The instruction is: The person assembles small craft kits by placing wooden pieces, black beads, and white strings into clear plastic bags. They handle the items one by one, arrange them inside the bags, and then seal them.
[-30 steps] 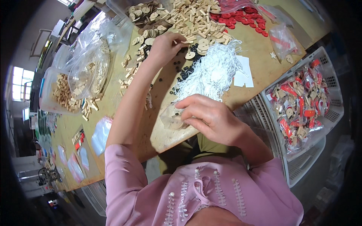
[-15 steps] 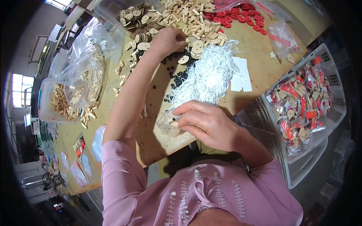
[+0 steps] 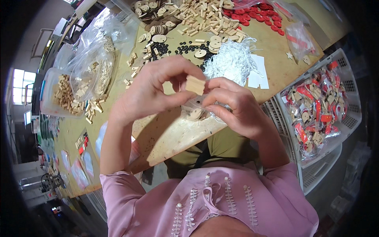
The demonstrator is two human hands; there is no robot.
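Between the thumb and fingers of my left hand (image 3: 152,89) are small light wooden blocks (image 3: 195,85), pressed side by side; their exact number cannot be made out. The hand is held above the bag's mouth. My right hand (image 3: 237,106) pinches the upper edge of a clear plastic bag (image 3: 192,112) at the table's near edge. Round wooden pieces with dark spots show inside the bag. Just beyond my hands lies a heap of white string (image 3: 231,63). Black beads (image 3: 187,49) and round wooden discs (image 3: 200,53) are scattered behind my left hand.
Wooden blocks (image 3: 203,19) and red discs (image 3: 258,15) are piled at the back. White card (image 3: 258,73) lies beside the string. A white crate (image 3: 353,85) of filled bags stands at right. At left are a plastic tub (image 3: 51,96) of blocks and a large clear bag (image 3: 89,75).
My left hand has come back from the piles toward me, now carrying wooden blocks. My right hand stays on the bag, raised slightly, and the two hands are close together.
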